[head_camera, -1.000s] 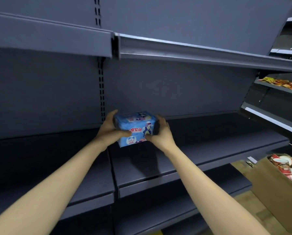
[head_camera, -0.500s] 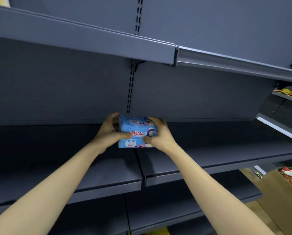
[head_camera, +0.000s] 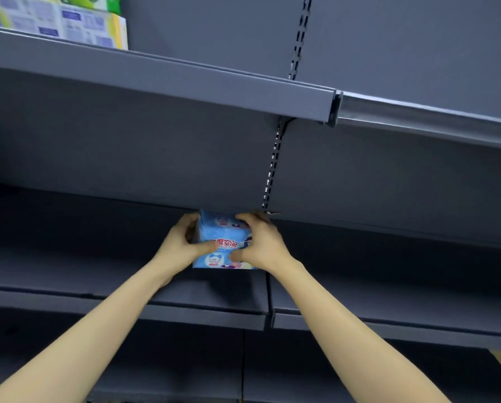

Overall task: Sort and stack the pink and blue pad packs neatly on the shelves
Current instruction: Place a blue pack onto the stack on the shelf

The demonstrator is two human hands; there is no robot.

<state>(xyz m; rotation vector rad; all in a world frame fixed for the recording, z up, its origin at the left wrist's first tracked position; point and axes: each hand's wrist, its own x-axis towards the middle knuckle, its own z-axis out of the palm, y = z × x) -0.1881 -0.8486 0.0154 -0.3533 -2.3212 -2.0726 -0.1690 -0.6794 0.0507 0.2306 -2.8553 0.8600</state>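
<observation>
Reaching forward with both arms outstretched, we hold the blue pad pack (head_camera: 221,242) between left hand (head_camera: 179,245) and right hand (head_camera: 262,242), fingers (head_camera: 247,221) curled round its sides, above the grey shelf (head_camera: 127,309).

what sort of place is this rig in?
Probably a retail store aisle: tiered dark metal shelves hung on a slotted upright, printed boxes on the upper tier, and a blue pad pack held on a shelf.

My pad pack (head_camera: 220,234) is light blue with red lettering; the shelves (head_camera: 156,82) dark grey; boxes (head_camera: 92,27) at eleven o'clock white, yellow, green.
</observation>
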